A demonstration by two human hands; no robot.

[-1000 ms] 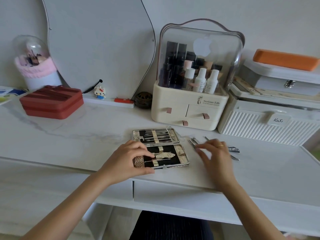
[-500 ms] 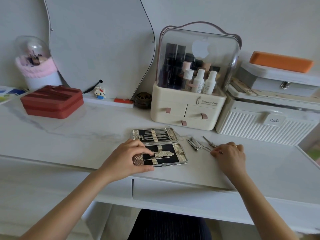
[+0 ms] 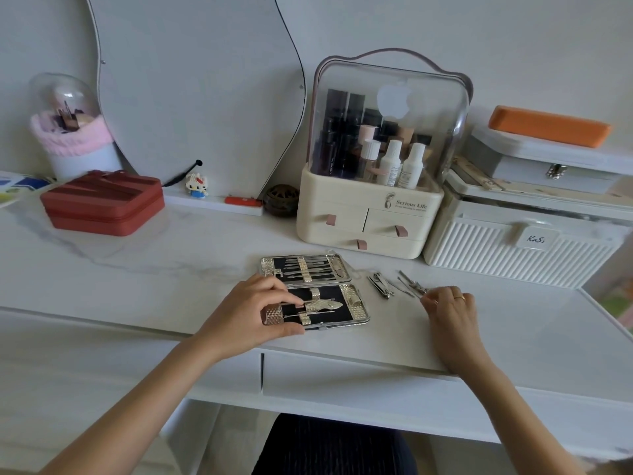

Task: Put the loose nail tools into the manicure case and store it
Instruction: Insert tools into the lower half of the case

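the manicure case [image 3: 314,290] lay open and flat on the white surface [image 3: 137,269], near the middle of its front edge. the left hand [image 3: 251,313] gripped the case's near-left corner, thumb on the front rim and fingers curled over the tools inside. just right of the case lay the nail clipper [image 3: 381,285]. the right hand [image 3: 450,311] pinched the loose nail tools [image 3: 412,284] with its fingertips.

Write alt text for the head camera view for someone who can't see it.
Left hand steadies an open manicure case on a white vanity top, while the right hand pinches loose metal nail tools beside a nail clipper.
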